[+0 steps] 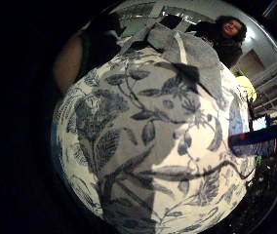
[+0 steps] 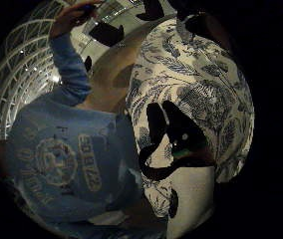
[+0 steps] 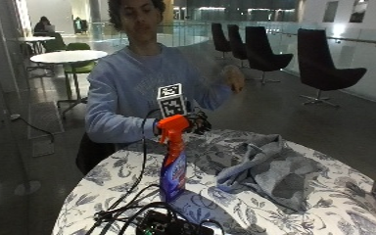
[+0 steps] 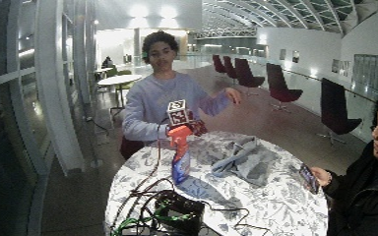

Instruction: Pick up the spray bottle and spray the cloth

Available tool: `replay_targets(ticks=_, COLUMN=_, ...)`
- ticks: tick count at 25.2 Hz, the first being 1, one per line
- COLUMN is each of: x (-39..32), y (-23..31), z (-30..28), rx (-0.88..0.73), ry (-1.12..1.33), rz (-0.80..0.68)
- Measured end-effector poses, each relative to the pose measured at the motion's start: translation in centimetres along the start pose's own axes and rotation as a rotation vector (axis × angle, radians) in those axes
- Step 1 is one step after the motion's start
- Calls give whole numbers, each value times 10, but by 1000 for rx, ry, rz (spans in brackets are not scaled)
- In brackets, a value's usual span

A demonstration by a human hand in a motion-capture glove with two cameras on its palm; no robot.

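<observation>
- Your gloved right hand (image 3: pixel 198 122) hovers above the table behind the spray bottle (image 3: pixel 173 161); you can't tell from these views whether its fingers are curled or straight.
- The bottle stands upright on the floral tablecloth (image 3: pixel 253 210): orange plastic trigger head, blue labelled body (it partly hides your hand in the outside view).
- The grey cloth (image 3: pixel 272 171), soft and crumpled, lies just beside the bottle, apart from it.
- Black cables (image 3: pixel 129 208) trail across the round table near the bottle's base.
</observation>
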State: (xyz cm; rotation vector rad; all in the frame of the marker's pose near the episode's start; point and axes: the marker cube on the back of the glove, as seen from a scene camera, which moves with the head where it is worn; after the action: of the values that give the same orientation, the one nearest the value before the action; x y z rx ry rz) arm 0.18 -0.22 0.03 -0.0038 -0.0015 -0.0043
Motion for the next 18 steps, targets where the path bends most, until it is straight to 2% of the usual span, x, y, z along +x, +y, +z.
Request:
replay_targets(ticks=13, x=2, y=5, z=1, rx=-2, ry=-6, rz=42)
replay_targets(ticks=18, x=6, y=12, z=-5, rx=50, ry=-32, rz=102)
